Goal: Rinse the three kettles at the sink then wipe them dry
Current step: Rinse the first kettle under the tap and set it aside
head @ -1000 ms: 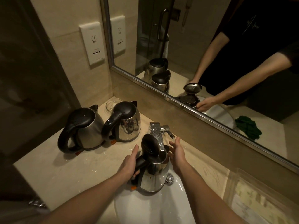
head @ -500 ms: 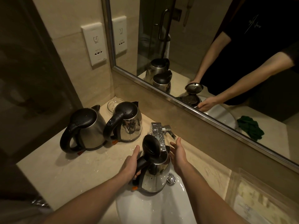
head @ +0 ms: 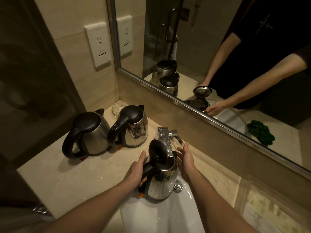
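"Where is the kettle being rinsed?"
"The open-lidded kettle [head: 161,182] is in the sink [head: 151,217], its raised lid just under the tap [head: 164,137] at its twelve o'clock."
"And the hands?"
"At its nine o'clock the left hand [head: 136,172] curls round the black handle. At three o'clock the right hand [head: 186,158] is flat-fingered beside the rim, holding nothing."
"The rest?"
"A matte kettle [head: 91,134] and a shiny kettle [head: 135,127] stand together on the counter [head: 70,179], at ten o'clock."

Three kettles [head: 94,133] [head: 136,130] [head: 161,182], two hands [head: 136,170] [head: 186,158], one tap [head: 164,138], one glass dish [head: 117,106].
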Demonstrator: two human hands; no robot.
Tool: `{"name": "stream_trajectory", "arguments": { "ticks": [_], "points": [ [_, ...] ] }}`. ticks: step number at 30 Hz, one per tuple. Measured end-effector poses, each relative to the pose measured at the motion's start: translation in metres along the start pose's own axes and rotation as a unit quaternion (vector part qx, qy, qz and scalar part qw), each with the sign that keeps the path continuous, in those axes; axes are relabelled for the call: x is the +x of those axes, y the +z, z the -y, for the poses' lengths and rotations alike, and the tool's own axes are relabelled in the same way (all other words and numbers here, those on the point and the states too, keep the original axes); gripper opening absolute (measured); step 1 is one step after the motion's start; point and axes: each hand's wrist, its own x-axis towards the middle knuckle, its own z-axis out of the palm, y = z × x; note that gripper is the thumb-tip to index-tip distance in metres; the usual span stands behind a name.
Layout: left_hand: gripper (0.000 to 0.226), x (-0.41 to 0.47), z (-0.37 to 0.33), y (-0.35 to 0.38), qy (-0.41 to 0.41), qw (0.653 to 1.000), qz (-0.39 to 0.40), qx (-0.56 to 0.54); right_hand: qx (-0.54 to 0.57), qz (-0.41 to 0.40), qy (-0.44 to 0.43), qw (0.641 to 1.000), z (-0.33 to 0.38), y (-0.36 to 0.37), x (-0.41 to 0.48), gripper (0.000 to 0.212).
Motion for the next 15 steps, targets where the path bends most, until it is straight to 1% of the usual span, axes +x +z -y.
{"name": "stream_trajectory", "arguments": {
  "ticks": [2, 4, 7, 9, 15],
  "points": [
    [0.067, 0.0006, 0.0007, 0.0001, -0.001, 1.000, -0.002, -0.001, -0.002, -0.003, 0.004, 1.000, -0.0004, 0.0002, 0.0000, 0.069],
    [0.075, 0.0013, 0.0013, -0.0003, 0.001, 1.000, -0.004, 0.004, -0.006, -0.010, 0.007, 1.000, -0.0010, 0.0003, 0.0001, 0.069],
    [0.069, 0.0002, 0.0010, 0.0000, 0.005, 1.000, -0.007, 0.004, -0.008, -0.012, 0.010, 1.000, -0.0006, 0.0014, -0.0004, 0.070],
    [0.069, 0.0001, 0.0009, 0.0003, 0.009, 1.000, -0.010, 0.001, -0.006, -0.010, 0.011, 1.000, -0.0005, 0.0019, -0.0005, 0.071],
    [0.090, 0.0024, 0.0021, -0.0007, 0.008, 1.000, -0.004, 0.010, 0.006, -0.005, 0.005, 1.000, -0.0003, 0.0017, -0.0013, 0.071]
  ]
}}
